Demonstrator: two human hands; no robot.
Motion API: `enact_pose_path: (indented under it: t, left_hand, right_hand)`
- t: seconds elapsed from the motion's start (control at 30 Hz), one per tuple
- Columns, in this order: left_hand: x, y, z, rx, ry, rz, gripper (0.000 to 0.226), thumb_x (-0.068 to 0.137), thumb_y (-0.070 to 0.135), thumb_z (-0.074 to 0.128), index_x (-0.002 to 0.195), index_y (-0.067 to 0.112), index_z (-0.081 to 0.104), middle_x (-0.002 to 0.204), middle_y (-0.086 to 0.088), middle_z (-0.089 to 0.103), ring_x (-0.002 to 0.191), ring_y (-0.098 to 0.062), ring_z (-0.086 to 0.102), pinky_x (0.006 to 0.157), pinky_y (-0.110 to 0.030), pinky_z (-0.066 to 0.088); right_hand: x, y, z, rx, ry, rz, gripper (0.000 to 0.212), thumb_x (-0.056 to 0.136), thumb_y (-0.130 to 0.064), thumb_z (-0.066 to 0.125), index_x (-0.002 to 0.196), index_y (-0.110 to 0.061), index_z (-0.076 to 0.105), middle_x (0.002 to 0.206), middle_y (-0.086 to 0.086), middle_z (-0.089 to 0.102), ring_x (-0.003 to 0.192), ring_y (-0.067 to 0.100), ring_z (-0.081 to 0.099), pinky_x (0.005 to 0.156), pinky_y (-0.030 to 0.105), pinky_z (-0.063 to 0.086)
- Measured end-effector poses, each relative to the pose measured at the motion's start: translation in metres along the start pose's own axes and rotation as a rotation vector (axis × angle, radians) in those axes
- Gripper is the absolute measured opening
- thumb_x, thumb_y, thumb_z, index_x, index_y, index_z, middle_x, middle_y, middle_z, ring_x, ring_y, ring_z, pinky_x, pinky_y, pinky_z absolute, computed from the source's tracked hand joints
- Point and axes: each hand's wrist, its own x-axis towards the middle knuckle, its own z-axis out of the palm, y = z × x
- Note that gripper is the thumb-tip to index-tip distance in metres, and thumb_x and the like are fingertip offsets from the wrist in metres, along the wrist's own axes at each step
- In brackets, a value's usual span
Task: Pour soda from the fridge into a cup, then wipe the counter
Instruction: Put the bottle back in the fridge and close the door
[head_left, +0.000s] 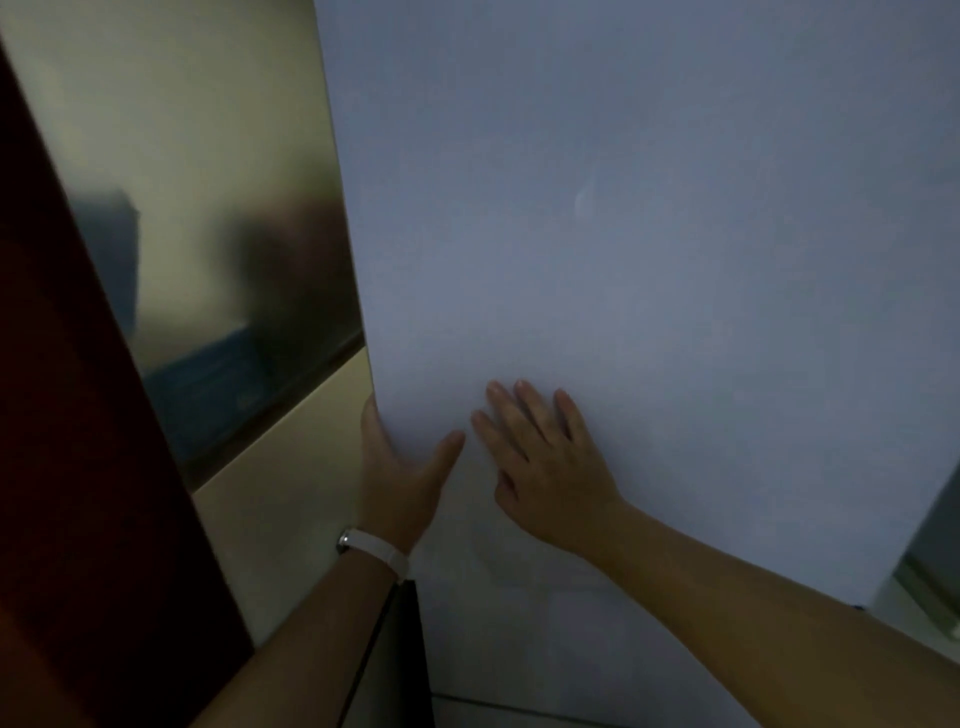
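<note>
A large pale fridge door (649, 234) fills most of the head view. My left hand (400, 473) wraps around the door's left edge near its lower part, fingers hidden behind the edge and thumb on the front. My right hand (540, 457) lies flat on the door's front with fingers spread, just right of the left hand. A white wristband (374, 548) sits on my left wrist. No soda, cup or counter is in sight.
A shiny metallic panel (208, 234) with blurred reflections stands left of the door, with a cream surface (280, 509) below it. A dark red-brown panel (78, 467) runs along the far left. A narrow strip of the fridge interior (930, 561) shows at the lower right.
</note>
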Motion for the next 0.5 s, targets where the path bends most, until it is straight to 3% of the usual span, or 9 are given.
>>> enact_pose_path:
  t: [0.07, 0.23, 0.37, 0.5]
  left_hand:
    - [0.013, -0.006, 0.005, -0.011, -0.019, -0.021, 0.085, 0.063, 0.048, 0.082, 0.134, 0.033, 0.037, 0.123, 0.023, 0.049, 0.111, 0.008, 0.053, 0.084, -0.019, 0.051]
    - [0.032, -0.018, 0.019, 0.041, 0.006, -0.002, 0.084, 0.06, 0.051, 0.08, 0.127, 0.033, 0.034, 0.116, 0.029, 0.043, 0.101, 0.026, 0.046, 0.073, -0.002, 0.045]
    - [0.035, -0.03, 0.023, 0.066, 0.031, 0.024, 0.08, 0.069, 0.032, 0.083, 0.129, 0.028, 0.03, 0.119, 0.028, 0.04, 0.103, 0.028, 0.043, 0.076, 0.001, 0.042]
    - [0.036, -0.03, 0.023, 0.084, 0.001, -0.006, 0.086, 0.072, 0.029, 0.085, 0.137, 0.021, 0.029, 0.126, 0.012, 0.041, 0.107, 0.01, 0.047, 0.08, -0.009, 0.043]
  right_hand:
    - [0.004, 0.004, 0.012, -0.022, -0.011, -0.002, 0.068, 0.075, -0.025, 0.06, 0.142, -0.014, 0.05, 0.155, 0.013, 0.034, 0.143, 0.034, 0.029, 0.118, 0.054, 0.012]
    - [0.008, 0.014, 0.03, -0.052, 0.04, -0.024, 0.064, 0.077, -0.025, 0.057, 0.141, -0.015, 0.053, 0.153, 0.011, 0.039, 0.142, 0.031, 0.035, 0.118, 0.051, 0.015]
    - [0.009, 0.014, 0.034, -0.037, 0.123, -0.026, 0.06, 0.079, -0.026, 0.056, 0.138, -0.015, 0.056, 0.15, 0.01, 0.043, 0.139, 0.03, 0.041, 0.117, 0.051, 0.019]
    - [0.009, 0.013, 0.032, -0.036, 0.095, -0.02, 0.059, 0.079, -0.026, 0.054, 0.138, -0.015, 0.056, 0.15, 0.01, 0.044, 0.139, 0.03, 0.041, 0.117, 0.051, 0.02]
